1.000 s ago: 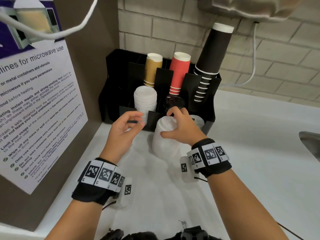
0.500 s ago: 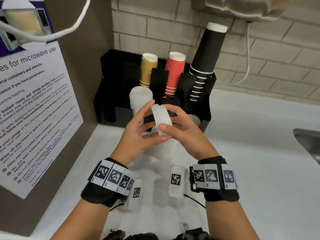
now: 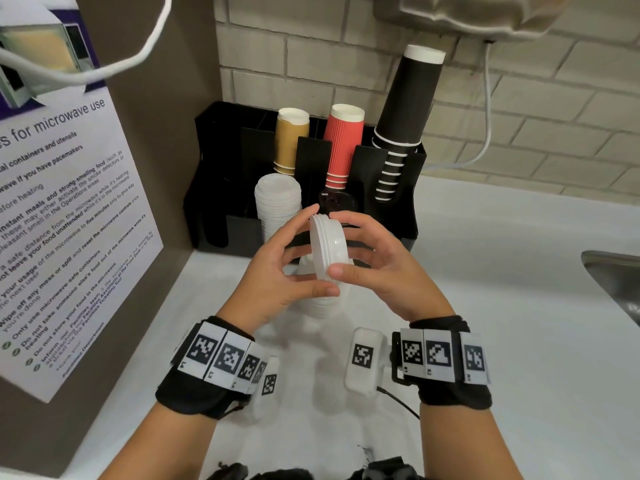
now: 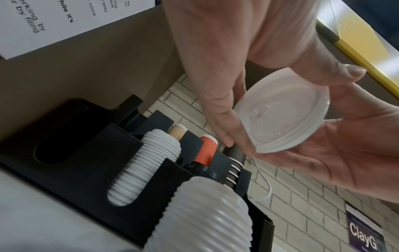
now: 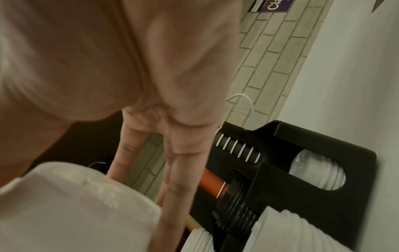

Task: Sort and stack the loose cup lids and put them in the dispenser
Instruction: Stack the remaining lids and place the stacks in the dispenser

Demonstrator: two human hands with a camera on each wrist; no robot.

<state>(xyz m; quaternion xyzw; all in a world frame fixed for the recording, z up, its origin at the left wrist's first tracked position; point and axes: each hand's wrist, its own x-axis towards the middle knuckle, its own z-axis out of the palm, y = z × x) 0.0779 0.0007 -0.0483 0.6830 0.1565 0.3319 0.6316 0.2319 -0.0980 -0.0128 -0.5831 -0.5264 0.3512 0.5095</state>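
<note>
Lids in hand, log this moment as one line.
both hands hold small lid stack | on edge | above loose lids | dispenser ahead
</note>
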